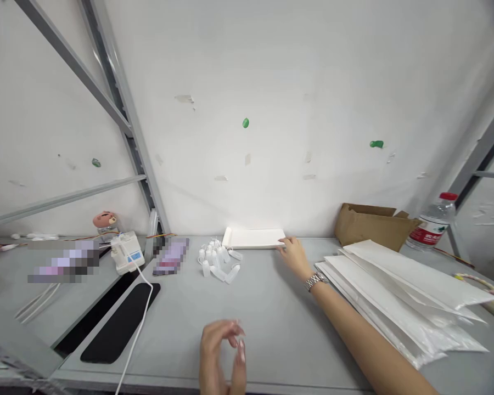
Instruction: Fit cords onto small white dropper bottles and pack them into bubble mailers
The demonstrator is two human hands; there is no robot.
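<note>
A flat white box [253, 238] lies against the wall at the back of the grey table. My right hand [293, 255], with a metal watch on the wrist, is closed on the box's right end. Low in the view, near the table's front edge, my left hand [223, 354] is half curled above the table. A gap shows between its thumb and fingers, and it holds nothing. Between the hands and to the left is a cluster of small white plastic bottles [218, 259], some upright and some lying down.
White padded envelopes [399, 296] are stacked at the right, before an open cardboard box [372, 225] and a water bottle [432, 222]. At left lie a black phone [121, 323], a white cable, a power strip [127, 253] and a blurred-out item [172, 257].
</note>
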